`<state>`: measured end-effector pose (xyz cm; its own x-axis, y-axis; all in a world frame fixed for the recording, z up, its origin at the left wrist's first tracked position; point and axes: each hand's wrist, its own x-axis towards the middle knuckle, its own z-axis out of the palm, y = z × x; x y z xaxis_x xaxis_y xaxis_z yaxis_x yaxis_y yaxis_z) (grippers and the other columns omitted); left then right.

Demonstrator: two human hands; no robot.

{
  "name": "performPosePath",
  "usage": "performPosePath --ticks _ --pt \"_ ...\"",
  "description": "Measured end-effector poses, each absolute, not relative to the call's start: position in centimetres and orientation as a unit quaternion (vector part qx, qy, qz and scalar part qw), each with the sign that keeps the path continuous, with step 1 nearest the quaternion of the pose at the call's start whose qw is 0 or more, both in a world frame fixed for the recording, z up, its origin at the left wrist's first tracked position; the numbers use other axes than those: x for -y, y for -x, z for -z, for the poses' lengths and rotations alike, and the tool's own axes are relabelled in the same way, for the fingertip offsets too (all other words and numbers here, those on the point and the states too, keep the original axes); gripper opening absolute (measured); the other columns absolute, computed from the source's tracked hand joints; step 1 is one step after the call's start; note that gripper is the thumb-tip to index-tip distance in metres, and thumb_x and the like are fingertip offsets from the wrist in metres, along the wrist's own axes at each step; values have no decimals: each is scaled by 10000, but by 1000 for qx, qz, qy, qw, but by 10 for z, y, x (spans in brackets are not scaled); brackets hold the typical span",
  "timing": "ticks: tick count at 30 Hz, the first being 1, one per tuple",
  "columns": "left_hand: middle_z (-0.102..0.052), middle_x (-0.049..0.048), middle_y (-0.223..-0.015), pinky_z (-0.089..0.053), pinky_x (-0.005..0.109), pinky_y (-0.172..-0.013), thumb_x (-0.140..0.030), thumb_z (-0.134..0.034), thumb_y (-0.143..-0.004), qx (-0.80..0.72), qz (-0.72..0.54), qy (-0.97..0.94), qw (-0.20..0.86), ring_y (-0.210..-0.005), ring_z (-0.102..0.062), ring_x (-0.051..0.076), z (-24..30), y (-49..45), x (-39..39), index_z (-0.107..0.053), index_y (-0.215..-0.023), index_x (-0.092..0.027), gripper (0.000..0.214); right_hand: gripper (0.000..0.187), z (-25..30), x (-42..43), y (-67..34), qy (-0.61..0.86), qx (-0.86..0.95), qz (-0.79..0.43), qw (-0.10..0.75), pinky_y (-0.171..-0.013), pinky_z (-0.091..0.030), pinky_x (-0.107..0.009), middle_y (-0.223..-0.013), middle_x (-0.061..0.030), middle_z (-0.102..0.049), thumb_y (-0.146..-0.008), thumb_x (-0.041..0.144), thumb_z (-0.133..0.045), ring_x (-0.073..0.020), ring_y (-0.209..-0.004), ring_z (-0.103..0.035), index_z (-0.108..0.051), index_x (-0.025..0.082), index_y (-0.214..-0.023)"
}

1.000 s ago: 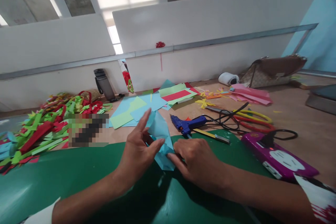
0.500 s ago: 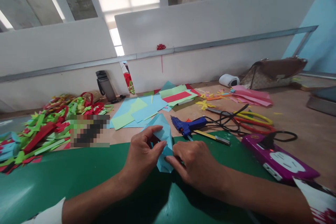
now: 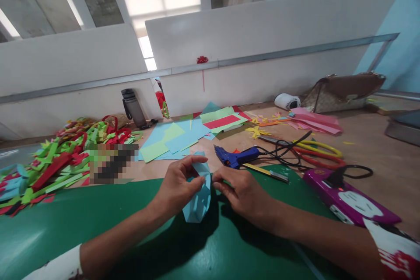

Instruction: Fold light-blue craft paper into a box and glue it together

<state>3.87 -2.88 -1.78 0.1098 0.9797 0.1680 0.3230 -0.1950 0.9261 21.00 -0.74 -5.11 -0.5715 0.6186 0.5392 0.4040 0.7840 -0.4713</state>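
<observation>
A piece of folded light-blue paper (image 3: 198, 203), shaped like a small open bag or box, stands tilted above the green mat. My left hand (image 3: 180, 181) grips its upper part, thumb on the near side and fingers behind. Just right of the paper's edge is my right hand (image 3: 238, 188), its thumb and forefinger pinched together; whatever they hold, if anything, is hidden. Beyond the right hand lies a blue glue gun (image 3: 236, 156). A yellow cutter knife (image 3: 265, 172) rests beside it.
Coloured sheets (image 3: 179, 138) lie behind the hands. Left is a heap of red and green paper strips (image 3: 65, 157) near a dark bottle (image 3: 134, 108). On the right are scissors (image 3: 315, 151), a purple power strip (image 3: 351, 199), cables, pink paper (image 3: 316, 120) and a handbag (image 3: 344, 92).
The blue paper has tipped and shifted slightly left and down, showing more of its folded lower end. My right fingers have moved from the paper's face to beside its right edge.
</observation>
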Motion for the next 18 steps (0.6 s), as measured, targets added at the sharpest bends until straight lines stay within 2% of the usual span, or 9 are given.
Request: performPosePath --ticks 3,10,14,18 --pt "-465 -69 -544 -334 186 -475 -188 -638 -617 -491 -432 -623 428 -499 -422 72 20 -37 25 -563 -1018 -96 418 48 53 0 -211 314 851 -174 382 -631 -406 -238 -734 -1 -590 -796 139 -550 -121 -663 -543 -525 179 -786" --pt "-475 -66 -568 -325 187 -486 -183 -649 -596 -451 -446 -624 457 -516 -413 62 24 -35 23 -557 -998 -94 422 142 53 -3 -211 269 848 -164 426 -694 -441 -262 -810 -22 -616 -738 92 -604 -145 -756 -581 -532 180 -824" --pt "-504 -64 -588 -367 191 -506 -165 -656 -587 -442 -457 -604 480 -524 -464 66 26 -35 24 -547 -995 -105 427 150 51 -1 -210 283 844 -178 419 -700 -445 -261 -815 -11 -629 -739 100 -612 -140 -757 -590 -547 187 -842" --pt "-597 -14 -697 -427 224 -553 -173 -670 -593 -441 -466 -588 492 -587 -553 104 28 -35 25 -518 -1044 -112 480 134 49 2 -208 291 838 -194 419 -701 -445 -256 -790 6 -626 -734 109 -622 -131 -742 -590 -545 186 -815"
